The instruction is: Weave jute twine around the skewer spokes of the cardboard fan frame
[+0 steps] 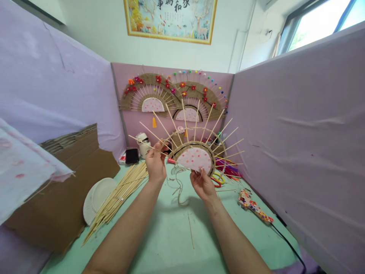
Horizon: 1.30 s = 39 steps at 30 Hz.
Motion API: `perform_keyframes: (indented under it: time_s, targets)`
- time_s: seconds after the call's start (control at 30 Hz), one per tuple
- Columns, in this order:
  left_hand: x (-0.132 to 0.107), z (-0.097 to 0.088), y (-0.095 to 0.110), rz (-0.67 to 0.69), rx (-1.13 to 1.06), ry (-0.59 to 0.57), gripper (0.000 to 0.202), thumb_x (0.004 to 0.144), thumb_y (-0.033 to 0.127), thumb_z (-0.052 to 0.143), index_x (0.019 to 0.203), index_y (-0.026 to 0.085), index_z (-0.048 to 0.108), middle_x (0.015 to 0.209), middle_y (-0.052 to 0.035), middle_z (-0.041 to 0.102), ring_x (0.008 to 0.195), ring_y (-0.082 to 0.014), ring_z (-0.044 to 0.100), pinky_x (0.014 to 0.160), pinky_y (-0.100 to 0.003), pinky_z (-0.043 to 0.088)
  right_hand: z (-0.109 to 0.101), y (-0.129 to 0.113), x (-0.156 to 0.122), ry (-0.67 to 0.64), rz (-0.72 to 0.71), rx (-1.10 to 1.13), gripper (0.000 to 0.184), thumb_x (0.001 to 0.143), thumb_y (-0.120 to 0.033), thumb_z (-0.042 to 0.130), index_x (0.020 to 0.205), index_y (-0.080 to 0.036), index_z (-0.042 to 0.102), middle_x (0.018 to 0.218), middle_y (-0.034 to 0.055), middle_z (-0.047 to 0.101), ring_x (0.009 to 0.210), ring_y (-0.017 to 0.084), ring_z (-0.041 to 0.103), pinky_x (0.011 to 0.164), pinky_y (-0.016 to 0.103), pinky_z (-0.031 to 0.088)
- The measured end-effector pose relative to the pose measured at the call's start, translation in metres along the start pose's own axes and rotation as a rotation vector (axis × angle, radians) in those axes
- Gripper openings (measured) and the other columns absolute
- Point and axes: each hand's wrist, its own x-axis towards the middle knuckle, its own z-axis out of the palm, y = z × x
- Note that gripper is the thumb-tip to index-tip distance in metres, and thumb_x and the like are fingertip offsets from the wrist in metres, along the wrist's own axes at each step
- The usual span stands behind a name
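Note:
A half-round handmade fan (196, 156) is held up above the table, with pink dotted fabric at its centre, a cardboard and twine rim, and several thin wooden sticks spreading outward. My right hand (203, 185) is closed on the lower edge of its fabric centre. At the fan's left side, my left hand (156, 163) pinches the jute twine (194, 128) that arcs across the sticks; the exact grip is partly hidden by the fingers. A loose length of twine (179, 190) hangs below the fan between my hands.
Bamboo sticks (119, 199) and white paper plates (98, 196) lie at left beside brown cardboard (65, 190). A patterned glue gun (253, 207) with a cord rests at right. Scissors (218, 179) lie behind my right hand. Two decorated fans (194, 88) hang on the back panel.

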Motion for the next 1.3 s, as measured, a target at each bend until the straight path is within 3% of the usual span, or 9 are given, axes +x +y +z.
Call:
perform_keyframes:
  time_s: [0.27,0.4,0.5,0.6,0.77,0.87,1.07,1.23,1.3]
  targets:
    - [0.002,-0.004,-0.007,0.013,0.093,-0.133,0.028,0.067,0.031,0.078,0.09,0.018,0.073,0.094,-0.006,0.073,0.085,-0.0141,0.065,0.078,-0.026,0.048,-0.003,-0.001,0.002,-0.044,-0.016,-0.017,0.016,0.066,-0.022,0.082,0.074,-0.024,0.068,0.075,-0.0058,0.073,0.072,0.009,0.068,0.069,0.022,0.059]
    - [0.002,-0.007,-0.005,-0.196,0.166,-0.329,0.049,0.064,0.037,0.08,0.109,0.023,0.068,0.103,-0.0067,0.071,0.093,-0.018,0.064,0.081,-0.031,0.049,0.0,-0.005,0.001,-0.029,-0.017,0.054,0.02,0.064,-0.019,0.083,0.078,-0.022,0.069,0.077,-0.0047,0.074,0.075,0.01,0.069,0.069,0.02,0.058]
    - [0.0,-0.01,-0.007,-0.409,0.378,-0.508,0.038,0.064,0.036,0.081,0.095,0.018,0.071,0.098,-0.0076,0.071,0.092,-0.0181,0.063,0.081,-0.03,0.05,0.001,-0.009,0.002,-0.017,-0.023,0.082,0.022,0.063,-0.019,0.084,0.079,-0.021,0.069,0.079,-0.004,0.074,0.077,0.011,0.069,0.068,0.019,0.058]
    - [-0.004,-0.012,-0.01,-0.491,0.444,-0.613,0.031,0.068,0.042,0.077,0.081,0.014,0.07,0.094,-0.0079,0.07,0.095,-0.0188,0.062,0.082,-0.03,0.051,0.002,-0.011,0.002,-0.009,-0.025,0.089,0.023,0.062,-0.018,0.084,0.08,-0.021,0.069,0.081,-0.0038,0.075,0.076,0.011,0.069,0.066,0.019,0.058]
    - [-0.004,-0.009,-0.008,-0.603,0.233,-0.687,0.057,0.073,0.069,0.056,0.091,0.015,0.067,0.108,-0.014,0.067,0.103,-0.0277,0.061,0.051,-0.026,0.054,0.001,-0.011,0.002,-0.021,-0.022,0.09,0.018,0.067,-0.017,0.081,0.079,-0.022,0.069,0.078,-0.0044,0.074,0.076,0.01,0.069,0.068,0.02,0.058]
    - [-0.003,-0.008,-0.005,-0.653,0.228,-0.653,0.053,0.075,0.066,0.056,0.09,0.016,0.065,0.116,-0.0145,0.065,0.105,-0.0291,0.063,0.036,-0.018,0.044,0.0,-0.011,0.002,-0.023,-0.028,0.1,0.018,0.069,-0.017,0.08,0.081,-0.023,0.069,0.08,-0.0043,0.074,0.078,0.01,0.069,0.068,0.02,0.058]
    - [-0.007,-0.009,-0.004,-0.643,0.359,-0.685,0.024,0.073,0.03,0.073,0.089,0.016,0.061,0.121,-0.012,0.064,0.109,-0.0262,0.062,0.036,-0.011,0.037,0.001,-0.012,0.003,-0.014,-0.036,0.088,0.016,0.071,-0.017,0.078,0.083,-0.023,0.069,0.082,-0.0037,0.075,0.08,0.01,0.068,0.069,0.02,0.057]
    - [0.002,-0.013,-0.005,-0.862,0.064,-0.635,0.032,0.076,0.044,0.063,0.086,0.014,0.064,0.111,-0.0135,0.067,0.111,-0.0287,0.061,0.042,-0.012,0.048,0.002,-0.012,0.002,-0.019,-0.034,0.092,0.015,0.07,-0.017,0.078,0.081,-0.023,0.069,0.081,-0.0043,0.074,0.08,0.01,0.068,0.069,0.02,0.057]
    - [0.006,-0.015,-0.006,-0.894,0.004,-0.61,0.023,0.075,0.036,0.064,0.083,0.014,0.064,0.108,-0.0127,0.068,0.11,-0.0273,0.062,0.044,-0.01,0.049,0.002,-0.013,0.001,-0.017,-0.041,0.092,0.015,0.07,-0.017,0.078,0.08,-0.023,0.068,0.081,-0.0044,0.074,0.081,0.01,0.068,0.069,0.019,0.057]
